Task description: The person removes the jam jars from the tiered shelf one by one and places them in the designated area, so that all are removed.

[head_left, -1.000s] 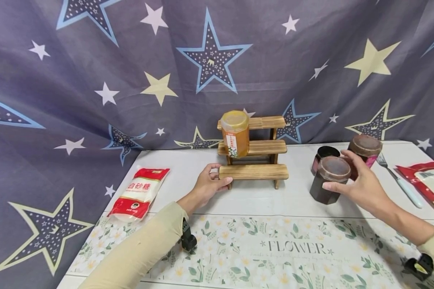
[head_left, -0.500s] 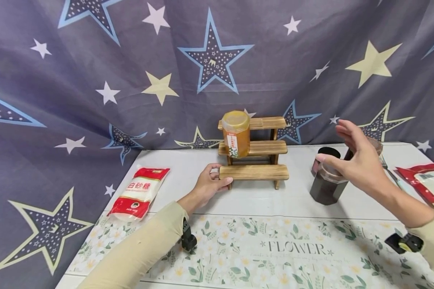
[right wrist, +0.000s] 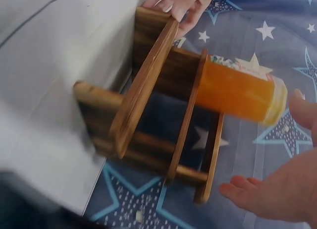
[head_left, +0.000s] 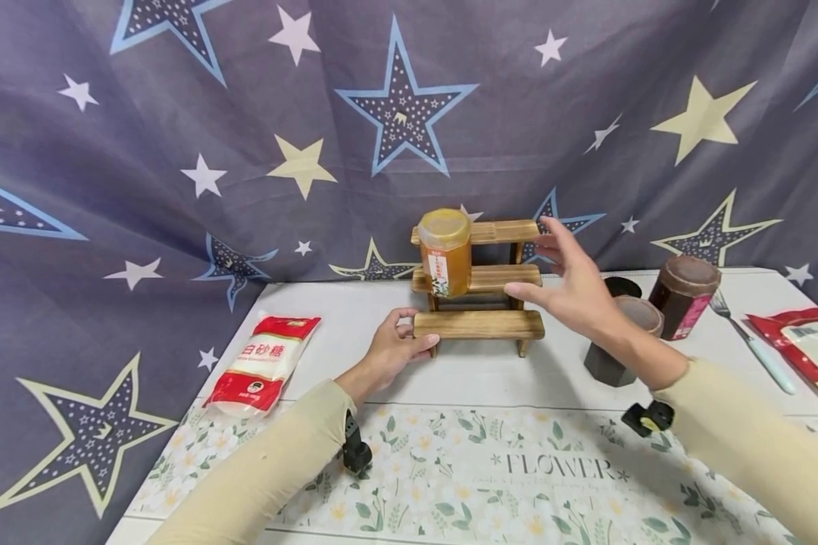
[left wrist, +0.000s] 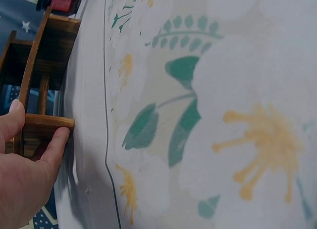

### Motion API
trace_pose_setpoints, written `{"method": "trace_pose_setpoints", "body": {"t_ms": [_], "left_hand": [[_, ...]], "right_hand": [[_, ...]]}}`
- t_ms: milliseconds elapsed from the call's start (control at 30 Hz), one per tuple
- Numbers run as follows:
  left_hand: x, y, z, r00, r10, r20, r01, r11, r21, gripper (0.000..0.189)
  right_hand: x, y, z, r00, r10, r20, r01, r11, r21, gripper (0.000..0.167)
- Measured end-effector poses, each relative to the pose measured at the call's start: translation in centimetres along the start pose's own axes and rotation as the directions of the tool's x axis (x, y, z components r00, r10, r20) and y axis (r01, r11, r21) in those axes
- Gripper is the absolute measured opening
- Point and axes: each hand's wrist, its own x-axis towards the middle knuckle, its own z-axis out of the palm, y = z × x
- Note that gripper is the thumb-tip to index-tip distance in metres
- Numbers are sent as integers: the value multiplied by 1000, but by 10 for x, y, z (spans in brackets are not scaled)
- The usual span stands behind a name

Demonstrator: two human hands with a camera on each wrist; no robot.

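A small three-step wooden shelf stand [head_left: 480, 324] stands at the back of the table, against the star-printed cloth. On the left part of its middle step is a jar of amber honey [head_left: 453, 261] with a yellowish lid. My left hand [head_left: 390, 350] grips the left end of the lowest step; in the left wrist view its thumb [left wrist: 15, 117] and a finger lie on either side of the board. My right hand [head_left: 572, 291], fingers spread and holding nothing, is at the right end of the stand. The right wrist view shows it beyond the honey jar's lid [right wrist: 277, 104].
Right of the stand are a dark octagonal jar [head_left: 607, 365], partly behind my right forearm, a black-lidded jar [head_left: 623, 287] and a brown jar with a pink label [head_left: 688, 295]. A fork [head_left: 757, 348] and a red-white bag [head_left: 807, 341] lie farther right; a sugar bag [head_left: 262, 363] lies left.
My right hand has let go of the dark octagonal jar, lifted, and moved left to the right end of the stand. My left hand has stayed on the lowest step.
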Motion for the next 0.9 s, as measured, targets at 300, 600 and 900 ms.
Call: {"method": "trace_pose_setpoints", "body": {"t_ms": [300,600,900], "left_hand": [[-1,0,0,1000,-1,-2,1,1000,5,56],[0,0,-1,1000,-4,-2,4,1000,2,58],[0,0,0,1000,0,4,0,1000,10,57]], "right_hand": [[30,-12,34,997,-75,14,75,997,4,101],[60,-26,57,998,-50,38,47,996,75,102],[71,-28,76,996,-85,13,85,996,23,97]]}}
